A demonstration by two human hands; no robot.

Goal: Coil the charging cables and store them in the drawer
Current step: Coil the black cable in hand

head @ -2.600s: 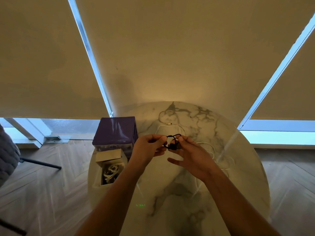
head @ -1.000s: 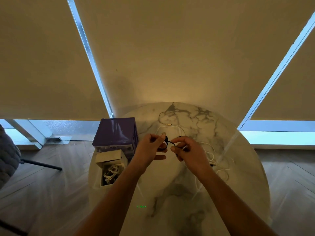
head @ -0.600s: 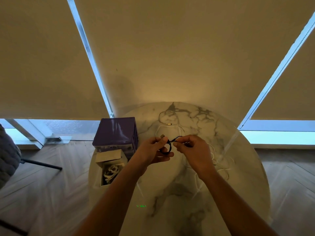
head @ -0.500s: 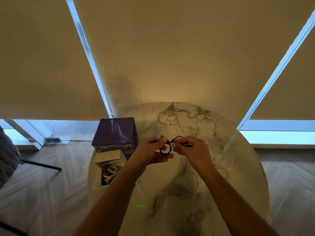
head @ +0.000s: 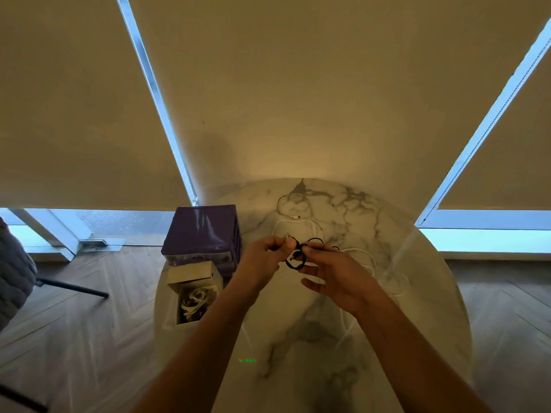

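Head view: both hands up over the round marble surface [head: 417, 338], working a black cable [head: 295, 260]. Left hand [head: 264, 259] pinches one end, metal plug poking out above thumb and fingers. Right hand [head: 340, 271] pinches the cable just beside it with thumb and forefinger, other fingers loosely spread. Small black loop hangs between the two hands. White cables [head: 369, 263] lie uncoiled on the surface behind and right of the hands. Purple drawer unit [head: 202, 231] sits at the surface's left edge; its pulled-out drawer [head: 193, 296] holds coiled white cables [head: 195, 299].
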